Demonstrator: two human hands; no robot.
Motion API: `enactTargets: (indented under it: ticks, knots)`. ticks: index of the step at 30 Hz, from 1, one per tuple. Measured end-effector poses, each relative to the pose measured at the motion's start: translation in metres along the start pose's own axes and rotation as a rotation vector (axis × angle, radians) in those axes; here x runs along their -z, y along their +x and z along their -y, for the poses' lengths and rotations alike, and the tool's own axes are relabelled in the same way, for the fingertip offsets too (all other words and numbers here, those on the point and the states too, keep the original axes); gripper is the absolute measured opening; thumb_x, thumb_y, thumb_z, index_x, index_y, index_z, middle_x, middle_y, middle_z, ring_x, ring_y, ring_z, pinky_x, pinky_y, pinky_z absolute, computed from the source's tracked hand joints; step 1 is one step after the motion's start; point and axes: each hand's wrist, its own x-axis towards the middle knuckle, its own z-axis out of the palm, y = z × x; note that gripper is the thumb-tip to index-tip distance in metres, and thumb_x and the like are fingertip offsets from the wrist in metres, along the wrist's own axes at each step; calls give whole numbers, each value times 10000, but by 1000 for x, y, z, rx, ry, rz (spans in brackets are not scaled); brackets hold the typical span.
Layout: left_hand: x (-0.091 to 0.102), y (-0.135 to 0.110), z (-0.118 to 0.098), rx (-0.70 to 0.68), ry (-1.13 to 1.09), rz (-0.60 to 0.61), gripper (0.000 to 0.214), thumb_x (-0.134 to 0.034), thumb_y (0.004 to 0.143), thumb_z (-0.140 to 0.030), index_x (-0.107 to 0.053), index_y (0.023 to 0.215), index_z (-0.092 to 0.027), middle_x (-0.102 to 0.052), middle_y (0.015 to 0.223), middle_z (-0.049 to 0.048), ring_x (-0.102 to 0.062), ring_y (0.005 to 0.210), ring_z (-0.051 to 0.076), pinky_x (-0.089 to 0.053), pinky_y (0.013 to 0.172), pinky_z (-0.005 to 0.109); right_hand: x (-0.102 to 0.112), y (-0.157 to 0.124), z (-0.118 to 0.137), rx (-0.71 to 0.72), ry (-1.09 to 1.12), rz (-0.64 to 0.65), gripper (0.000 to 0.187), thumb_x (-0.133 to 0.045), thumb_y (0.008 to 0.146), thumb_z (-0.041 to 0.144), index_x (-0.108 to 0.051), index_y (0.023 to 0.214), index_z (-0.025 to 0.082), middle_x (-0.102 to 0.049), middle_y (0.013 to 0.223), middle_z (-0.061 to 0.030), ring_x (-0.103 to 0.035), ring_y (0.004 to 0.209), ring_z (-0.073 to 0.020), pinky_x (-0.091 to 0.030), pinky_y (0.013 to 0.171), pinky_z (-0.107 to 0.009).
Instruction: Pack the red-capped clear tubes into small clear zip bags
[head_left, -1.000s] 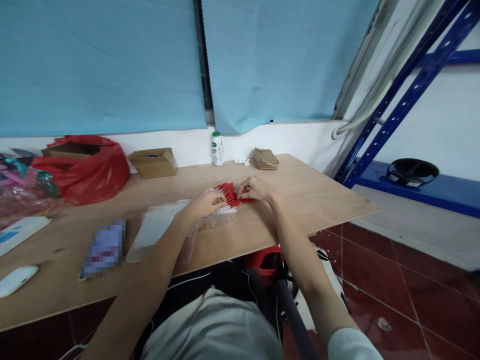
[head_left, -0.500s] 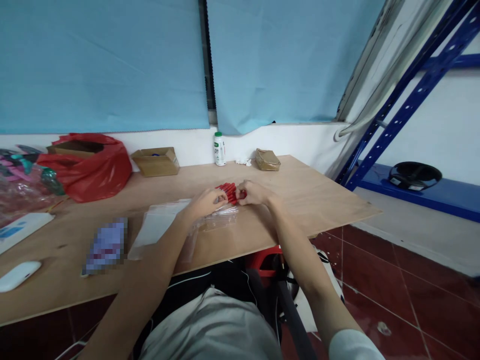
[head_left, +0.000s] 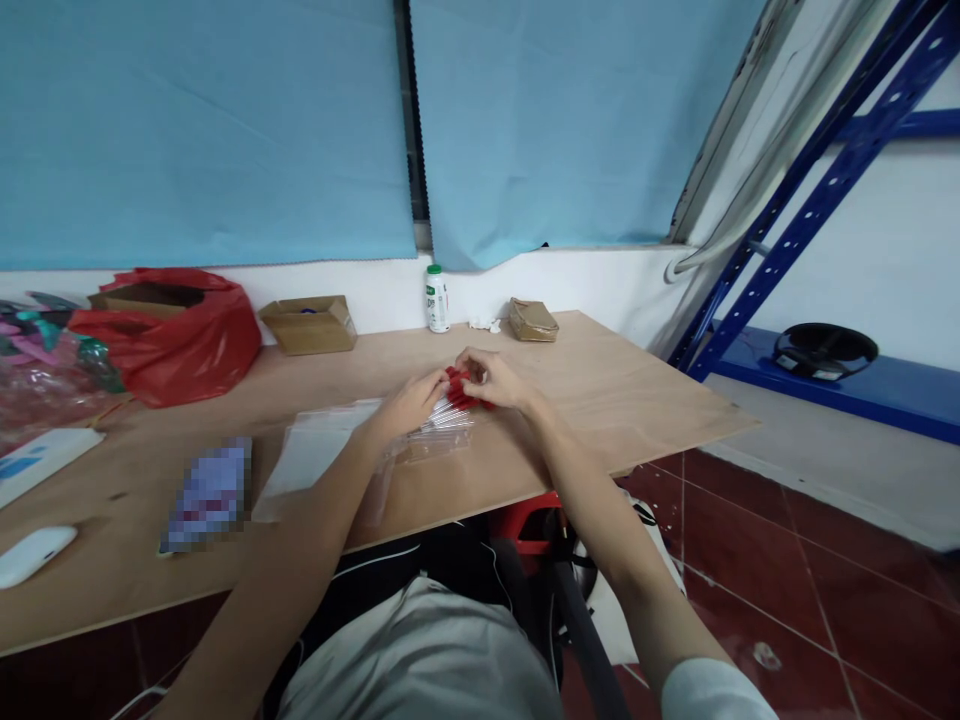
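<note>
A bundle of red-capped clear tubes [head_left: 459, 391] lies on the wooden table [head_left: 600, 390] in front of me. My left hand [head_left: 409, 402] grips the clear ends of the tubes, fingers closed around them. My right hand [head_left: 493, 378] closes over the red caps from the right side. Both hands press the bundle together. Clear plastic bags [head_left: 322, 450] lie flat under and to the left of my left forearm.
At the back stand a white bottle [head_left: 436, 298], an open cardboard box [head_left: 307, 323], a brown packet [head_left: 532, 319] and a red plastic bag [head_left: 176, 335]. A white mouse [head_left: 34, 555] lies front left. Blue shelving [head_left: 810, 200] stands at right.
My hands have drawn closer together, gathering the spread red-capped tubes into a tighter bundle. My right hand moved left over the caps.
</note>
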Motion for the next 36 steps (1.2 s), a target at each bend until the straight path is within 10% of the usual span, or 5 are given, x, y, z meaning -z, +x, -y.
enactTargets:
  ticks: [19,36]
  knots:
    - [0,7,-1,-87,4,2,476,-302,1087,-465,-680,954,-208,-754,962,100,-683,880,260,-468,806,353,-18,4,11,94,-239,-27,57,-545,796,248,-516,827,210,-514,662,48,-421,610,-121,-349,642,-240]
    - [14,7,-3,-84,45,-8,432,-375,1061,-489,-746,1056,-267,-781,967,73,-691,876,233,-475,821,319,-18,6,2,2,-243,-26,238,-562,766,219,-499,995,227,-594,706,35,-511,605,-155,-380,635,-267]
